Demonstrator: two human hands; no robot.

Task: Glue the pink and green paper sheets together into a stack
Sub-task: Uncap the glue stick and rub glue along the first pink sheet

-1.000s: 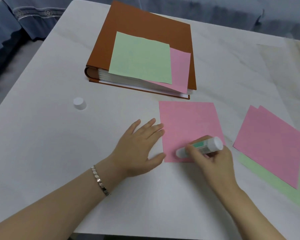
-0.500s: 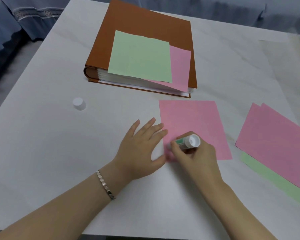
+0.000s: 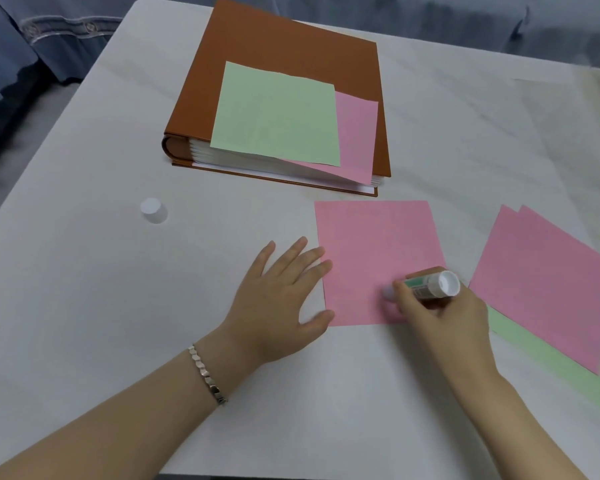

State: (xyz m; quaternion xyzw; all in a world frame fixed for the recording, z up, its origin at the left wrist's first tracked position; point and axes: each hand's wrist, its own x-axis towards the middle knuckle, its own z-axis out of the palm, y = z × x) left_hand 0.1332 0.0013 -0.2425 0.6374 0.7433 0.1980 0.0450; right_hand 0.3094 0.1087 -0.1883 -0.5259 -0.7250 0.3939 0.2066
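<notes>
white table [image 3: 84,306], flat left hand [image 3: 278,299] touching one pink sheet [image 3: 371,244], right hand [image 3: 444,317] gripping one glue stick [image 3: 430,285]

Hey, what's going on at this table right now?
A person is gluing paper. The right hand grips a glue stick, tip down on a pink sheet lying on the table. The left hand lies flat at that sheet's left edge. The white cap stands off to the left. More pink and green sheets lie on a brown binder, with another pile at the right.
</notes>
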